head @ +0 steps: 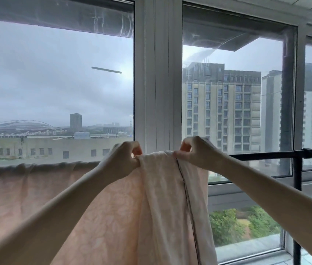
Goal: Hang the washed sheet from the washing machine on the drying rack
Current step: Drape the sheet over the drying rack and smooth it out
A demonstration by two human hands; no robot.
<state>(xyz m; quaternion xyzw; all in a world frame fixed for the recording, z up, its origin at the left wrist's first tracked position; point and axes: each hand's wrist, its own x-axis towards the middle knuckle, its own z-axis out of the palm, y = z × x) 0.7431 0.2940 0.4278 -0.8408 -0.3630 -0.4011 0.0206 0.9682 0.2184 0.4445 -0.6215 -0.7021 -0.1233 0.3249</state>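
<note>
A pale peach patterned sheet [36,192] hangs over a black horizontal rack bar [262,154] in front of the window. It spreads leftward along the bar and hides the bar there. A bunched whiter fold with a dark seam [166,188] drapes at the middle. My left hand [120,159] pinches the fold's top edge on its left side. My right hand [195,152] pinches the same top edge on the right, about a hand's width away. Both arms reach forward from below.
Large window panes with a white centre frame [157,73] stand just behind the rack. A black vertical rack post [297,203] rises at the right. The bare stretch of bar runs from my right hand to the right edge.
</note>
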